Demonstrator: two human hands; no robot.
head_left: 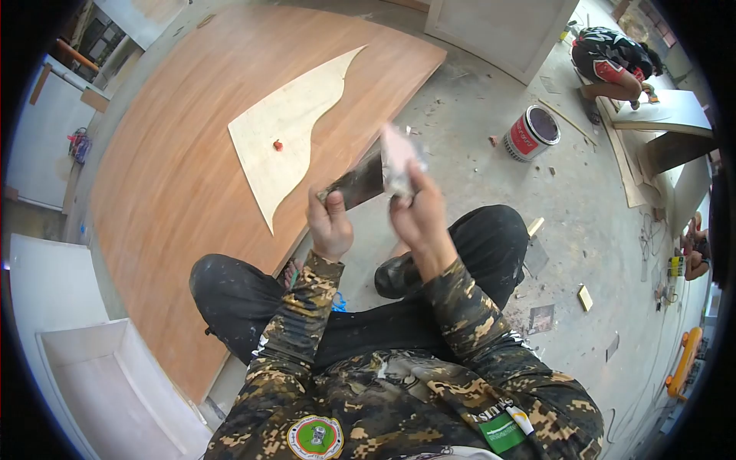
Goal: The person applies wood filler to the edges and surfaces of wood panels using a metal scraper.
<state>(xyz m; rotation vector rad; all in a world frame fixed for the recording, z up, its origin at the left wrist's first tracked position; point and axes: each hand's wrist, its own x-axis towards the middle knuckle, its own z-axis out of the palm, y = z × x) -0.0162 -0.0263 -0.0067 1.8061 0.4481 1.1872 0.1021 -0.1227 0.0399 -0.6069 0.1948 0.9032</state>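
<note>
My left hand [330, 224] is closed on the near end of a dark, flat scraper blade [362, 184], thumb on top. In my right hand [420, 218] is a putty knife [400, 162], its blade smeared with pale pinkish filler and blurred by motion. The two tools overlap in this view, in front of my crossed legs. Left of them, a pale plywood piece [299, 115] with one wavy edge lies on a large brown wood panel [176, 130]. A small red lump [277, 145] sits on the plywood.
An open can [531, 134] with a red label stands on the concrete floor at right. Scraps and a small wood block [585, 298] lie about. A co-worker [617, 65] bends over a white-topped board at upper right. A white box-like cabinet [100, 368] sits at lower left.
</note>
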